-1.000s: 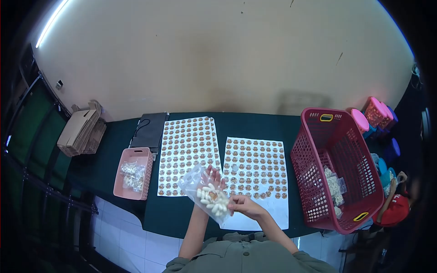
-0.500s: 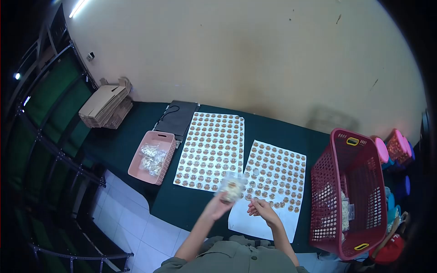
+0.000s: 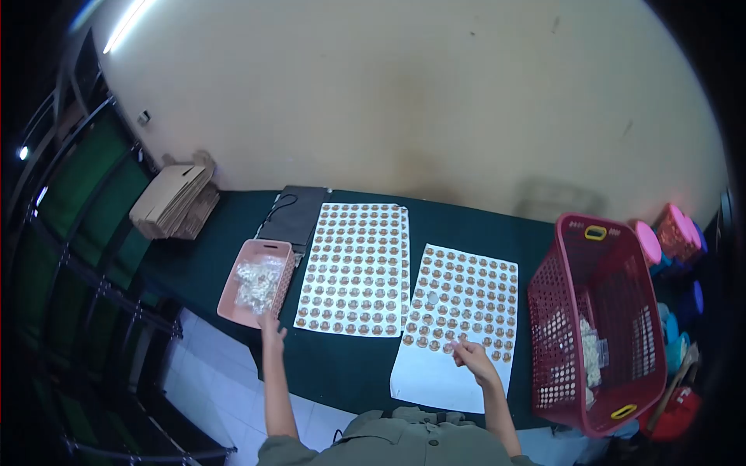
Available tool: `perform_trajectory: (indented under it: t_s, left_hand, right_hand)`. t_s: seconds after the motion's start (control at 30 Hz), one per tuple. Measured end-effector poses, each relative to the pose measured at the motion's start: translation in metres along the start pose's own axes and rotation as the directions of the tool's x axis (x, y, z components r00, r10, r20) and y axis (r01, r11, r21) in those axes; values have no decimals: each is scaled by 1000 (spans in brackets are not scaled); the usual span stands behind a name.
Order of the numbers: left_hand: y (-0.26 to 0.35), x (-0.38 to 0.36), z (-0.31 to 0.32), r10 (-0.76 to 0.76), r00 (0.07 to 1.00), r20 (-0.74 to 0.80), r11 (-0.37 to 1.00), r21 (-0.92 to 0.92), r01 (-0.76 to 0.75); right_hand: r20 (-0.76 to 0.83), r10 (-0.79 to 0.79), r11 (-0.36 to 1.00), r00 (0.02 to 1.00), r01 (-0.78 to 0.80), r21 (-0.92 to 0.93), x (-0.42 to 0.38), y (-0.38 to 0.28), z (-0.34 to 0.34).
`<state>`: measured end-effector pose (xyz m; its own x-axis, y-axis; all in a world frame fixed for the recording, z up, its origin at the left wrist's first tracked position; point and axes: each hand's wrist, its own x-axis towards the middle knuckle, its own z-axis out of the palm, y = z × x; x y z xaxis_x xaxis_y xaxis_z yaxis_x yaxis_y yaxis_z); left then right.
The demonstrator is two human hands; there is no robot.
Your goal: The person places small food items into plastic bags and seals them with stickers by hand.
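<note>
My left hand [image 3: 272,332] is over the near rim of the pink basket [image 3: 231,305], fingers apart and holding nothing. Inside the basket lie clear plastic bags [image 3: 259,284] of pale pieces, one close beyond my fingertips. My right hand [image 3: 475,362] is above the lower part of the right sticker sheet [image 3: 447,380], thumb and finger pinched together at a small round sticker [image 3: 449,348]. Rows of round brown stickers cover the upper part of this sheet; its lower part is bare white. A second sticker sheet [image 3: 353,268], full of stickers, lies to its left.
A tall maroon basket [image 3: 556,334] holding more bags [image 3: 590,353] stands at the right. Behind it are pink-lidded tubs [image 3: 646,242]. Folded cardboard [image 3: 171,203] and a dark folder [image 3: 295,213] lie at the back left of the green-covered table [image 3: 334,371].
My left hand has moved left from the sheets to the pink basket and let go of the bag, which now lies there. My right hand has shifted slightly right, pinching at a sticker.
</note>
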<state>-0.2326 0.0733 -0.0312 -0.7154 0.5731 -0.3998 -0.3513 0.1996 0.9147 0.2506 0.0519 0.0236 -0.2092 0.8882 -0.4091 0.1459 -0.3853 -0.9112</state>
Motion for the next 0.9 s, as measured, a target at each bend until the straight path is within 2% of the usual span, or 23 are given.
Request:
perform_trajectory:
  t_s: [0.03,0.07,0.1,0.13,0.17,0.2,0.27,0.33,0.37,0.4,0.43,0.47,0.5,0.53,0.6,0.67,0.7,0.77,0.8,0.83,0.87,0.9]
  left_hand:
    - [-17,-18,7,-4,996,84,998,67,-1]
    - [-33,-39,17,-15,984,175,991,137,-9]
    - [-47,-56,27,-116,954,276,969,242,48]
    - [-77,-68,34,-104,927,361,971,237,17]
    - [-108,-83,46,1,915,404,946,296,-131]
    - [-135,-101,58,101,883,459,900,335,-277]
    - [-155,-143,72,246,694,677,546,495,-676]
    - [-168,-177,88,238,644,727,456,501,-735]
    - [-173,-188,94,220,658,720,458,520,-721]
    - [-175,-196,99,146,686,713,483,554,-678]
    - [-173,-199,104,80,702,708,463,597,-655]
    - [-173,-201,108,13,721,693,439,644,-627]
    - [-176,-198,108,-1,699,715,430,631,-646]
    - [-180,-192,108,-19,673,740,334,639,-693]
    - [-179,-192,106,-72,635,769,173,637,-751]
    - [-175,-200,105,-59,632,773,76,634,-769]
    - [-173,-201,105,-70,630,773,83,634,-769]
    - [-171,-201,105,-76,632,772,68,636,-769]
    - [-172,-202,103,-81,634,769,74,639,-766]
    - [-172,-202,103,-78,631,772,74,636,-768]
    - [-171,-202,104,-73,628,775,73,632,-771]
    - [-172,-202,104,-65,622,780,67,626,-777]
  right_hand:
    - [-38,14,995,999,-10,98,-10,-10,1]
    - [-54,34,997,998,-30,72,-13,-7,-5]
    - [-70,14,999,997,-11,42,-18,-9,-10]
    - [-92,-4,1000,996,5,10,-26,-15,-17]
    - [-137,-7,1000,991,9,12,-33,-24,-22]
    - [-169,-76,997,983,75,-12,-39,-26,-31]
    - [-254,-190,981,948,192,-19,-53,-38,-51]
    - [-343,-280,955,896,297,-4,-73,-63,-71]
    - [-387,-321,941,864,339,-23,-83,-78,-80]
    - [-428,-302,950,852,309,-56,-98,-101,-90]
    - [-438,-409,912,800,368,-179,-111,-121,-99]
    - [-449,-452,889,771,352,-291,-122,-137,-111]
    - [-468,-485,871,738,359,-337,-131,-150,-121]
    - [-441,-522,842,730,358,-405,-140,-161,-133]
    - [-457,-583,767,672,269,-583,-146,-174,-159]
    - [-539,-559,778,630,176,-603,-140,-175,-187]
    - [-539,-554,778,635,164,-606,-130,-166,-206]
    - [-600,-504,724,622,-75,-686,-97,-122,-256]
    - [-580,-520,653,627,-147,-743,-75,-85,-285]
    - [-592,-450,634,668,-228,-739,-56,-50,-308]
    - [-564,-374,539,736,-322,-778,-42,-24,-318]
    - [-584,-160,519,796,-435,-736,-28,3,-328]
